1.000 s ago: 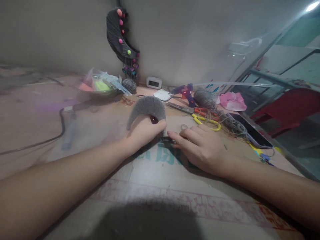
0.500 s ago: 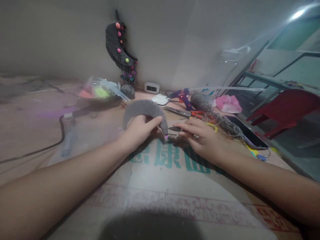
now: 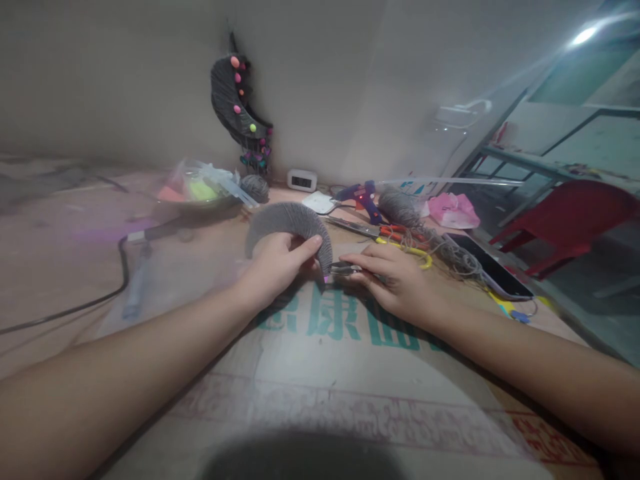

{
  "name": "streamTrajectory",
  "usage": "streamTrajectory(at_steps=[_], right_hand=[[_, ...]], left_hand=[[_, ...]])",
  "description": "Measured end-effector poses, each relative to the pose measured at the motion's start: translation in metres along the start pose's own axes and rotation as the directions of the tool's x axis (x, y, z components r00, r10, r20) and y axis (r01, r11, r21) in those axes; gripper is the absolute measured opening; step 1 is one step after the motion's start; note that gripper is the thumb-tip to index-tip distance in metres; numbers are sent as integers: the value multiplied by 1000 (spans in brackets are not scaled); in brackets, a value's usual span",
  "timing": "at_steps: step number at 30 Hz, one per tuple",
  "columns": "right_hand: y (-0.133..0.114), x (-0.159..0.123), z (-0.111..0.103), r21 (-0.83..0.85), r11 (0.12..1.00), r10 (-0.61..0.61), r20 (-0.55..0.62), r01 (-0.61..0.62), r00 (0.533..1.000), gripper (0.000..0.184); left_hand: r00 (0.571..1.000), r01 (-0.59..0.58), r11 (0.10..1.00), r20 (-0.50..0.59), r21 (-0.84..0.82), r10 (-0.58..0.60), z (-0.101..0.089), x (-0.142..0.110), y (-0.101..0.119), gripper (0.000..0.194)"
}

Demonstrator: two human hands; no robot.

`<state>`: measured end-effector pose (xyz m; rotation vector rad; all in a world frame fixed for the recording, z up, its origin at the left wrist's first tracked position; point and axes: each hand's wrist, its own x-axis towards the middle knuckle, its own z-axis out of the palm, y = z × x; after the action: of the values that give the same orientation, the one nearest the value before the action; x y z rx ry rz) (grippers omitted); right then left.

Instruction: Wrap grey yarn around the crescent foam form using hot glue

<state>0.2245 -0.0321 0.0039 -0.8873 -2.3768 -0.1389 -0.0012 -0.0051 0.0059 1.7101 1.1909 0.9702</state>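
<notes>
My left hand (image 3: 277, 263) is closed round a grey yarn-wrapped crescent (image 3: 290, 223) and holds it upright on the cardboard sheet (image 3: 325, 373). My right hand (image 3: 395, 277) pinches a small dark metal tool (image 3: 343, 269), whose tip points at the crescent's right end. A tiny pink bead (image 3: 326, 280) shows at that end. The two hands nearly touch.
Behind the hands lie scissors with orange and yellow handles (image 3: 400, 237), a blue glue gun (image 3: 363, 195), grey yarn (image 3: 405, 207), a phone (image 3: 487, 267), a bowl of bright bits (image 3: 200, 190) and a black cable (image 3: 100, 287). A finished dark crescent (image 3: 235, 100) hangs on the wall. A red chair (image 3: 575, 217) stands right.
My right hand has picked the small tool up off the cardboard and brought it to the crescent's right end. My left hand has shifted its grip a little.
</notes>
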Motion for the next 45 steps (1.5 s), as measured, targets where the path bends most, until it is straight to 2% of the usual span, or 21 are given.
streamTrajectory(at_steps=[4, 17, 24, 29, 34, 40, 45], right_hand=[[0, 1, 1, 9, 1000, -6, 5, 6, 1000, 26], [0, 0, 2, 15, 1000, 15, 38, -15, 999, 26], [-1, 2, 1, 29, 1000, -4, 25, 3, 1000, 24], [-2, 1, 1, 41, 999, 7, 23, -8, 1000, 24], [-3, 1, 0, 67, 997, 28, 0, -27, 1000, 29], [-1, 0, 1, 39, 999, 30, 24, -30, 999, 27], [1, 0, 2, 22, 999, 38, 36, -39, 999, 26]], left_hand=[[998, -62, 998, 31, -28, 63, 0, 1, -2, 47], [999, -48, 999, 16, -22, 49, -1, 1, -5, 46], [998, -39, 996, 36, -82, 42, 1, 2, -3, 42], [998, -50, 998, 26, -42, 51, 1, 2, -4, 44], [999, -36, 993, 30, -112, 40, 1, 2, -2, 40], [999, -35, 998, -22, -59, 34, 2, 3, -7, 46], [999, -41, 997, 1, -68, 41, 1, 2, -6, 46]])
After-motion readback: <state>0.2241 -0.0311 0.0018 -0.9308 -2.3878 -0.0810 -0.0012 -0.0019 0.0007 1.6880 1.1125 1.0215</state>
